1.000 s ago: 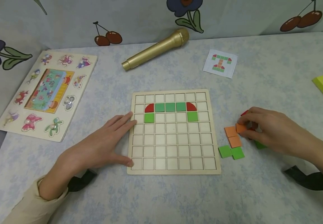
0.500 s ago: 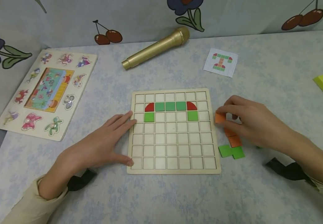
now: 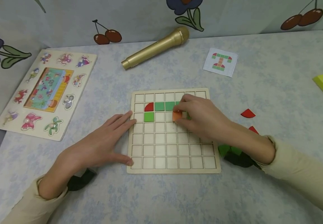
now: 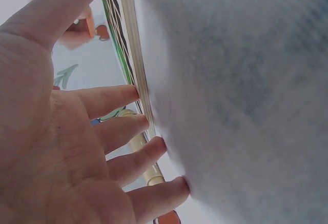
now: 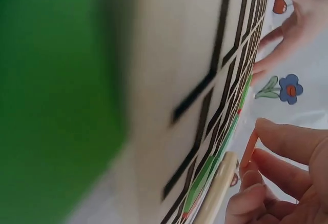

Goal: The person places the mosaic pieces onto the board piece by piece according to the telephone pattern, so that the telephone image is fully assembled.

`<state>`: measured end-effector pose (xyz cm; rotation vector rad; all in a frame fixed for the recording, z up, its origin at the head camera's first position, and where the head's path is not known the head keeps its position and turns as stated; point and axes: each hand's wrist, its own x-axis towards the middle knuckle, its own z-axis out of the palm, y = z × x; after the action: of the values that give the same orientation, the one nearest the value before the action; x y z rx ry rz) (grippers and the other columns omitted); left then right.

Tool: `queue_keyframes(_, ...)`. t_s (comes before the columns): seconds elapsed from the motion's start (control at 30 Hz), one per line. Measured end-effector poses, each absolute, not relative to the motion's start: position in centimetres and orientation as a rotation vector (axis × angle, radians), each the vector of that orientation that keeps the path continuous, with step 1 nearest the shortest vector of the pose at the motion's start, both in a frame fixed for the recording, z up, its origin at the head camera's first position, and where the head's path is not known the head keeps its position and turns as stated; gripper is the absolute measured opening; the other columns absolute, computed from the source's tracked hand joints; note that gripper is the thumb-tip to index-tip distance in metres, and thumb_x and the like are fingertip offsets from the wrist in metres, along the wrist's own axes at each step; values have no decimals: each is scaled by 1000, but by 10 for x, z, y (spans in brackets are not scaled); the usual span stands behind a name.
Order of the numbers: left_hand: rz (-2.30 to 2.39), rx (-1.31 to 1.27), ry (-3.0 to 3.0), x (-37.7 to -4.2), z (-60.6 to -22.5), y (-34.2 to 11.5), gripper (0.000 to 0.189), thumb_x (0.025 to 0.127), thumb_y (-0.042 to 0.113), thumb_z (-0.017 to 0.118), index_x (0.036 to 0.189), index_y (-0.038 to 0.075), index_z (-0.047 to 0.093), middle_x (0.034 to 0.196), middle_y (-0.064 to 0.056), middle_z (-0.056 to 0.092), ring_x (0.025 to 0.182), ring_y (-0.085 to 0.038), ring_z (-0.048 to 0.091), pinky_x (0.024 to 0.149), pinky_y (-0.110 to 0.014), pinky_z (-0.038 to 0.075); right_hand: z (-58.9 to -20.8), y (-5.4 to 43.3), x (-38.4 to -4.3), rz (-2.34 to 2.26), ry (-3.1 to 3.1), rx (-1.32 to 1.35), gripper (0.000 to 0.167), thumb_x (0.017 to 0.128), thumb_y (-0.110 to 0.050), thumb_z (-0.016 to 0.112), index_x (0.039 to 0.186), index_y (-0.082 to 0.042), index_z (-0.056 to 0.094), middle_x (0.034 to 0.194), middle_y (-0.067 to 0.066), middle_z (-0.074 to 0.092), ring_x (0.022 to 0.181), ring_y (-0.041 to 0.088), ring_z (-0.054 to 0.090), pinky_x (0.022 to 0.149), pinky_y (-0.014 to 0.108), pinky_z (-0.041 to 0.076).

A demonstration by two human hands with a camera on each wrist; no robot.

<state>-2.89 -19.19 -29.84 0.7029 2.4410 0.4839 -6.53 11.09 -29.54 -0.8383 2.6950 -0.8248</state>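
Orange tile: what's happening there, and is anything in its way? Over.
Right hand pinching orange tile above grid board. Left hand touching board's left edge. Right hand hides part of board's upper right from head view; no other obstacle seen.

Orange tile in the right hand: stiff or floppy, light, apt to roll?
The orange tile looks stiff, with no visible bend as the right hand pinches it. Thin edge-on, it's probably light. Its flat shape should make rolling unlikely.
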Motion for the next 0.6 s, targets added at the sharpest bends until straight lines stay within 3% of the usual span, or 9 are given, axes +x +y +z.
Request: queue_keyframes(0.6,494,706,2437,-29,-298,-193,113,72,59,80,158,13,23,165,-3,5,149,-28,8,110,-53,29,-302,93,-84,-761,2608,-855,21,87,-5,69,107,-7,73,92,4,58,77,19,49,67,34,41)
